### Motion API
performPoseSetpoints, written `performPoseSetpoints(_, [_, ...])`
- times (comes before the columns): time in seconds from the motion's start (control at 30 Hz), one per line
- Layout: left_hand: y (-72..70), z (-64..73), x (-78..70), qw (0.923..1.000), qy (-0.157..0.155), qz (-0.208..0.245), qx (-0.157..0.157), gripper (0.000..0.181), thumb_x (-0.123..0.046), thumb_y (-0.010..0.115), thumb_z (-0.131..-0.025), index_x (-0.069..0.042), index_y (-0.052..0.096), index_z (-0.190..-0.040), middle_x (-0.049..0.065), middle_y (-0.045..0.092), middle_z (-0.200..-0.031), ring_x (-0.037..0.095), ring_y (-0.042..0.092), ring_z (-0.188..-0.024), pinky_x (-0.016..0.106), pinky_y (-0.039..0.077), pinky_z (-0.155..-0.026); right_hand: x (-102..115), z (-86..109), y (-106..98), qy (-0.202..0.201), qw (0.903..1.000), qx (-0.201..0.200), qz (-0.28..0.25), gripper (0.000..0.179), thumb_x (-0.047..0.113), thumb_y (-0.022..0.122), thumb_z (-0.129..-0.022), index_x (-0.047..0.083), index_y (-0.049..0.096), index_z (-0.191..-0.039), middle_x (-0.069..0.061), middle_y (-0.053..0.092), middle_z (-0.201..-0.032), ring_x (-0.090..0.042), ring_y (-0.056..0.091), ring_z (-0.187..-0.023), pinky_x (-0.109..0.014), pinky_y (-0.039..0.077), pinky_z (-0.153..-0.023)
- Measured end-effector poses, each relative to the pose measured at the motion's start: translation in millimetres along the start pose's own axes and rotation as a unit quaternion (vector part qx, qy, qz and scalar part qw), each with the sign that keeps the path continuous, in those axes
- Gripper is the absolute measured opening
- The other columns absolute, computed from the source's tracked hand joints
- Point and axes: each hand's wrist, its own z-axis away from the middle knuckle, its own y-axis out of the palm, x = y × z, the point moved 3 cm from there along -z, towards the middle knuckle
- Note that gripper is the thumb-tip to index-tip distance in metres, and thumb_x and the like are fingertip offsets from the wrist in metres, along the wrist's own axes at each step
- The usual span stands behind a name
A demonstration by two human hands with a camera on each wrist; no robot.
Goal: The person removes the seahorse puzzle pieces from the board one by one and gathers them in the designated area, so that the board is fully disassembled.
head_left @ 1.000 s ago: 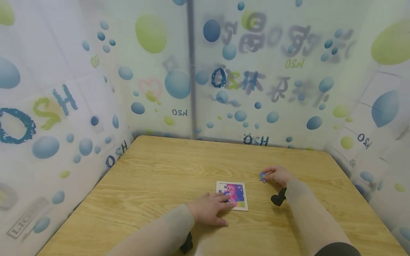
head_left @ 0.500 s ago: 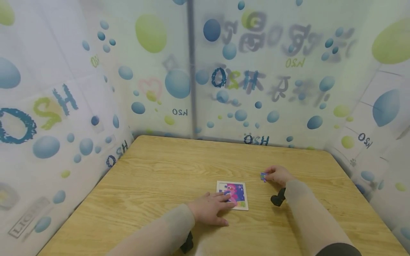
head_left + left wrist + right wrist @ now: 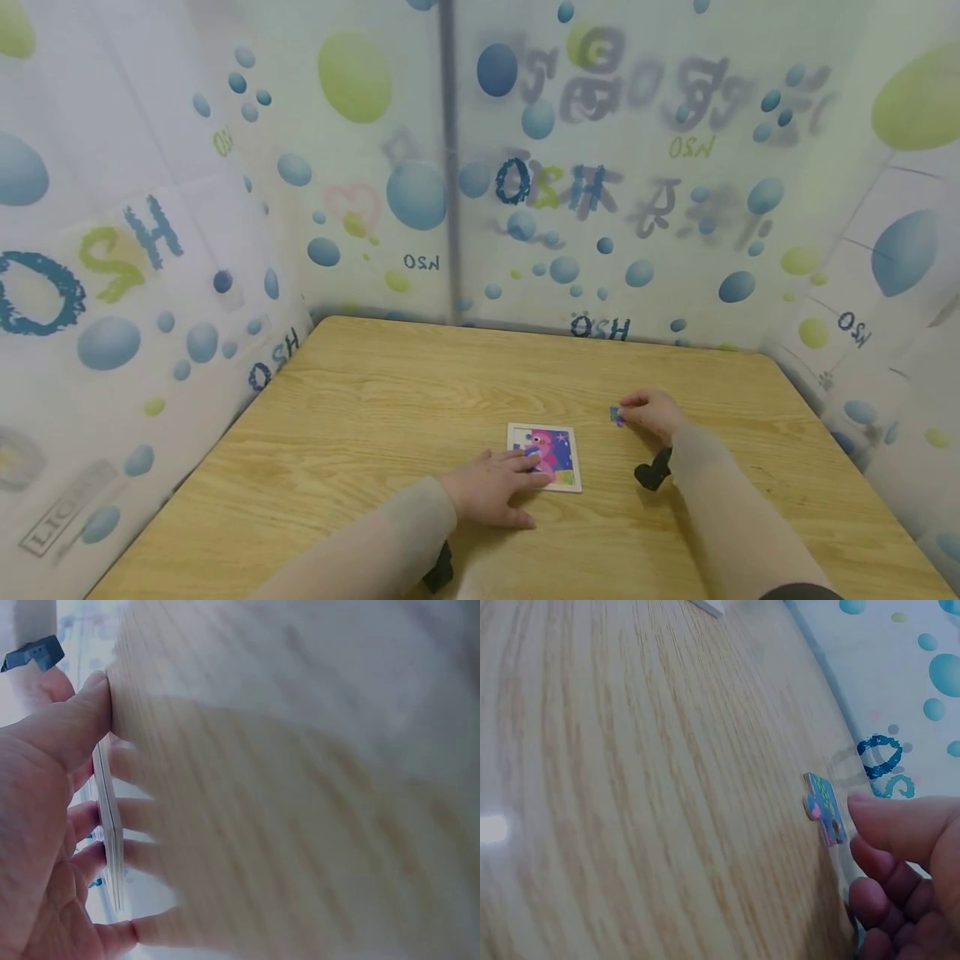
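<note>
My left hand (image 3: 495,487) rests palm down on a small white-framed jigsaw puzzle (image 3: 577,475), fingers spread over its left part. The puzzle's picture shows a pink seahorse-like figure on purple-blue. In the left wrist view, the fingers lie along the thin layered edge of the puzzle (image 3: 112,840). To the right, a loose blue puzzle piece (image 3: 616,415) lies at the fingertips of my right hand (image 3: 654,412). The right wrist view has a narrow gap between the thumb and the piece (image 3: 825,810). Whether another fingertip touches it, I cannot tell.
The pale wooden table (image 3: 390,392) reaches back to a curtain (image 3: 360,192) printed with bubbles, which also closes off both sides. Black wrist mounts (image 3: 652,469) hang under both sleeves. A white corner of the frame (image 3: 708,607) shows at the top of the right wrist view.
Very little differs. My right hand's fingers have shifted slightly about the loose piece, which stays in nearly the same spot. The left hand and the framed puzzle have not moved.
</note>
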Motion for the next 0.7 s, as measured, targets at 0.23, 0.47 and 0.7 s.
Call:
performPoseSetpoints(0.23, [-1.1,0.8,-1.3,1.0000,-0.002,-0.006,-0.004,0.065,-0.059,0.054,-0.090,-0.040,0.033,-0.149,-0.008,0.020,-0.159,0.021,0.018,-0.145,0.060,0.023,-0.110,7,9.6,5,0.004,0.9989,0.005,-0.047,0.039,0.018,0.059,-0.097,-0.007,0.054,-0.125,-0.018,0.062,-0.115,-0.024,0.059,-0.098,-0.037,0.047,-0.083])
performPoseSetpoints(0.47, [-2.6,1.4,-2.1,0.9999,-0.005,-0.009,-0.002,0.066,-0.059,0.055,-0.090,-0.040,0.033,-0.148,-0.007,0.021,-0.159,0.022,0.018,-0.145,0.060,0.023,-0.111,24,13.5,17,0.000,0.9999,-0.006,-0.013,0.036,0.022,0.059,-0.097,-0.002,0.058,-0.123,-0.016,0.061,-0.116,-0.025,0.058,-0.096,-0.035,0.049,-0.077])
performPoseSetpoints(0.7, [-2.3,0.9,-2.2,1.0000,-0.007,-0.002,0.003,0.065,-0.059,0.054,-0.090,-0.040,0.034,-0.148,-0.008,0.021,-0.158,0.021,0.017,-0.146,0.060,0.024,-0.110,37,12.4,37,-0.004,0.9995,-0.017,-0.026,0.031,0.023,0.063,-0.094,0.002,0.062,-0.118,-0.014,0.061,-0.118,-0.027,0.054,-0.103,-0.040,0.045,-0.086])
